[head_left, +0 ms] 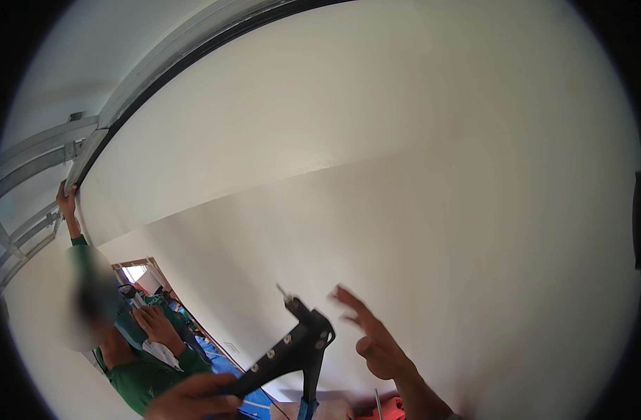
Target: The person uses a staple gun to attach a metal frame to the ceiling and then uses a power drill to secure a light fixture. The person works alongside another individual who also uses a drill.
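Observation:
My left hand (194,397) grips one handle of a black hand riveter (292,350), low in the middle of the head view. The riveter's head points up and to the left, and a thin rivet (283,290) stands out of its nose. Its second handle, with a blue grip, hangs downward and is spread away from the first. Just right of the tool, my right hand (376,343) is raised, fingers apart and with nothing visible in it. It does not touch the riveter.
At left a person in green (135,378) reaches one hand (67,199) up to a metal rail (86,157); the other hand is by a tool partly hidden. Metal framing (30,168) crosses the ceiling. A pale wall (432,210) fills the background. Red items (387,409) lie low behind my hands.

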### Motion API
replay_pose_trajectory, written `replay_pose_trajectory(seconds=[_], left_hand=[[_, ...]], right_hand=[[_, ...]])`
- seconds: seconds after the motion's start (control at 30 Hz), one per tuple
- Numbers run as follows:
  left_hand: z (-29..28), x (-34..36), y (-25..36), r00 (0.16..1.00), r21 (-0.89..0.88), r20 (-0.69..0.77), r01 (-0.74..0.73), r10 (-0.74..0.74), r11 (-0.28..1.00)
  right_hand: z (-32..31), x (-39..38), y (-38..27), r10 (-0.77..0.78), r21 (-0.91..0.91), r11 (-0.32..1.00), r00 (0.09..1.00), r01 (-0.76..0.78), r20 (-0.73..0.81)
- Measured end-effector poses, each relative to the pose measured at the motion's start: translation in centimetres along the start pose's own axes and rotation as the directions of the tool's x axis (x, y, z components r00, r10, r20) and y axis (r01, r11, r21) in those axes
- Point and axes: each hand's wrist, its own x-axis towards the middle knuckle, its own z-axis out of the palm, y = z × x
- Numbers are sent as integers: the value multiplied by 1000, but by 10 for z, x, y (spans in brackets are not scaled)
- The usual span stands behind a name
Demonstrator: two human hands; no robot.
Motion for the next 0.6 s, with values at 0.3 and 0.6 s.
replay_pose_trajectory(seconds=[0.3,0.6], left_hand=[[35,13,174,890,491,66,-423,451,762],[57,57,287,316,884,199,350,927,-309]], right_hand=[[30,46,-68,-136,573,817,988,69,74],[3,192,-124,-220,474,794,908,379,-358]])
